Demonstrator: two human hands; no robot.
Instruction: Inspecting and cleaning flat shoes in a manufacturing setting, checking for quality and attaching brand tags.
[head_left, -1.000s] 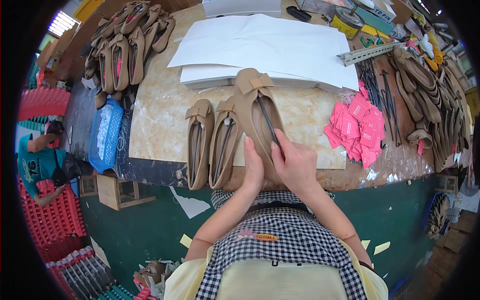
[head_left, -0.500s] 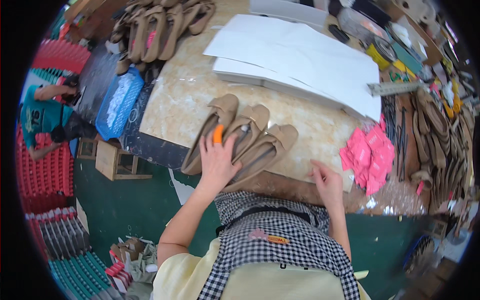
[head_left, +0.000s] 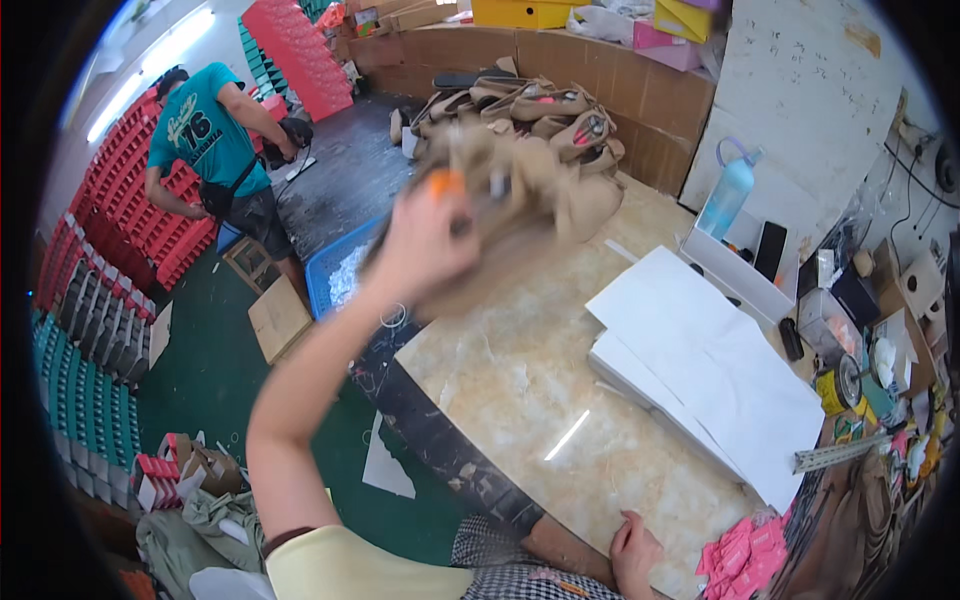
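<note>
My left hand [head_left: 422, 240], with an orange band on one finger, is closed on several tan bow-front flat shoes [head_left: 535, 195]. It holds them up over the far left of the table, smeared by motion. Behind them lies a pile of similar tan flats [head_left: 545, 103], partly hidden by the held ones. My right hand [head_left: 635, 552] is low at the near table edge, thumb and a finger apart, with nothing seen in it. Beside it is a heap of pink packets [head_left: 742, 556].
White sheets [head_left: 700, 350] lie on the marbled table [head_left: 500, 400]. A blue basket [head_left: 320, 285] stands at its left, near a wooden stool [head_left: 282, 318]. A person in a teal shirt [head_left: 205, 125] stands farther left. A bottle [head_left: 728, 195] stands in a white box at the right.
My left hand has lifted the shoes off the table and carried them toward the far pile. The view has turned left. My right hand stays by the near edge.
</note>
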